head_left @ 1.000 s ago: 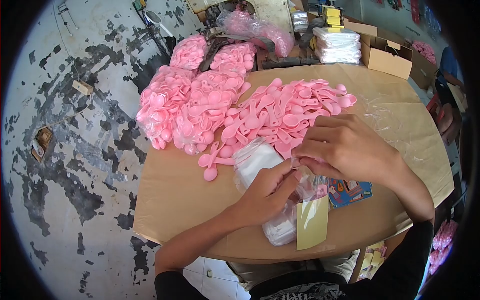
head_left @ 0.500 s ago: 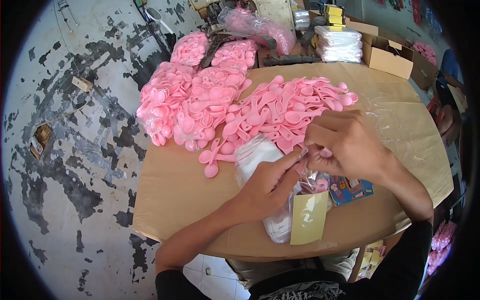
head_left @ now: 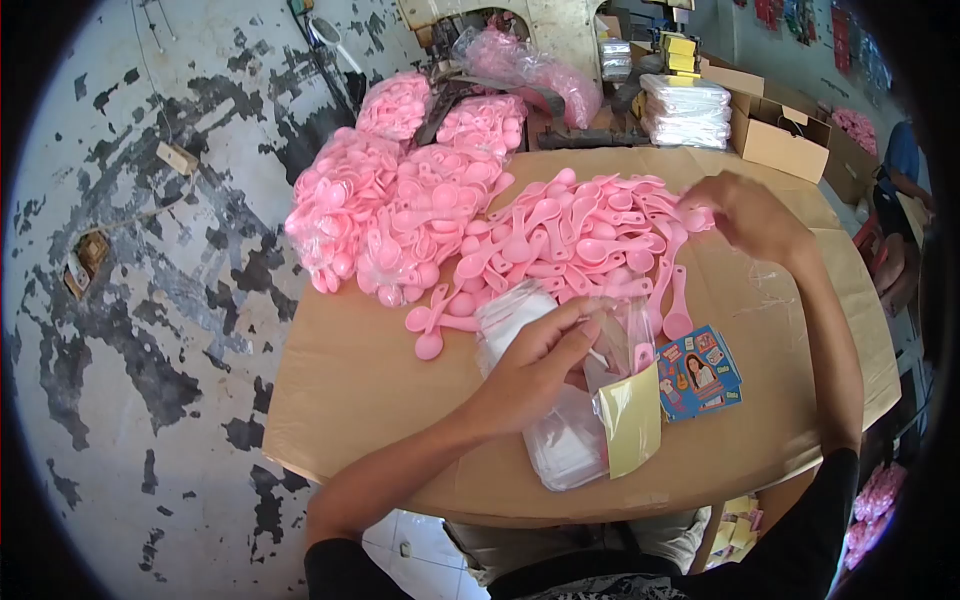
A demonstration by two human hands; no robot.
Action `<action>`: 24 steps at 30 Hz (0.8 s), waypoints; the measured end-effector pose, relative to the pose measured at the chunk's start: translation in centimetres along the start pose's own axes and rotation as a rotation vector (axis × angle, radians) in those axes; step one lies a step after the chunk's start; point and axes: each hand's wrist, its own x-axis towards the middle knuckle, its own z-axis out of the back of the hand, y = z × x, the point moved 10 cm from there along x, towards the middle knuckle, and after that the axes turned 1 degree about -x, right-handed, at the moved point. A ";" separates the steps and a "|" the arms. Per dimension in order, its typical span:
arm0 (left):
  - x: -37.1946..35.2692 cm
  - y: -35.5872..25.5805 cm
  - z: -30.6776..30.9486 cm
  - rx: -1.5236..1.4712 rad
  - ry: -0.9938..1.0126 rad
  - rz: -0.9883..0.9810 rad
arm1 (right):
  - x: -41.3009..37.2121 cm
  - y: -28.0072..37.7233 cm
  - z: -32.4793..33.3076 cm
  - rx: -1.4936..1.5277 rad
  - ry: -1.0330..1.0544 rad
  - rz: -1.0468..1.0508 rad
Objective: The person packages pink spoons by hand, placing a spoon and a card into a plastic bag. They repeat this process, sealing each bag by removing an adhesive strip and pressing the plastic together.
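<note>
My left hand [head_left: 545, 365] pinches the top of a clear plastic bag [head_left: 632, 325]. A yellow card [head_left: 632, 420] and a pink spoon [head_left: 642, 355] show at this bag, which lies over a stack of clear bags [head_left: 565, 450]. My right hand [head_left: 750, 215] is at the right end of a heap of pink plastic spoons [head_left: 560, 225], its bent fingers closed around the end of one spoon. Two spoons [head_left: 677, 310] lie at the heap's near edge. Beside the held bag rests a blue printed card stack [head_left: 702, 375].
Filled bags of pink spoons [head_left: 340, 190] crowd the table's left back. Stacked clear packs [head_left: 685, 110] and an open cardboard box [head_left: 780, 135] stand behind the brown-covered table [head_left: 370, 410]. Another person [head_left: 900, 175] sits at the far right.
My right hand has left the bag's mouth and moved up and right to the spoon heap. My left hand still holds the bag, and the blue cards are now uncovered.
</note>
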 end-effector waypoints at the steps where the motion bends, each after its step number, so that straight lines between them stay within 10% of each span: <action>1: 0.0 -0.5 0.0 0.040 0.007 -0.015 | 0.4 0.6 1.2 -0.132 -0.076 -0.046; 17: -0.3 -2.3 0.4 0.159 -0.036 -0.202 | -2.8 13.8 0.8 0.072 0.021 0.314; 24: -0.2 -1.8 -0.6 0.246 0.030 -0.197 | -0.8 7.2 1.3 0.069 -0.104 0.086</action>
